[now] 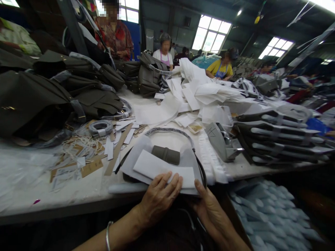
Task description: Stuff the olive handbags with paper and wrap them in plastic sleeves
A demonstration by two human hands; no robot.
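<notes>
Big windows [211, 33] shine at the back of a busy room, and a person in a yellow top [221, 71] works far past the grips. White and long, the table [99, 184] is full of things. Right in front of both hands is a dark bag [203, 172], at the table's near edge, with a pale sheet [133, 157] over it. The left grip [160, 195] has its fingers on a folded white paper [157, 169] on top of the bag; its thumb is hidden, so I cannot tell if it pinches. The right grip [205, 202] holds the bag's right side, thumb on top. Just past the left grip is a small dark piece [166, 155], and past that the bag's handle [167, 130] makes a loop. Left of the left grip are card strips [119, 148] and a grey coil [101, 128]. Near the right grip, farther back, stands a grey tool [217, 141]. More dark bags [34, 101] lie far left. Low and right of the right grip are pale blue rolls [272, 212].
</notes>
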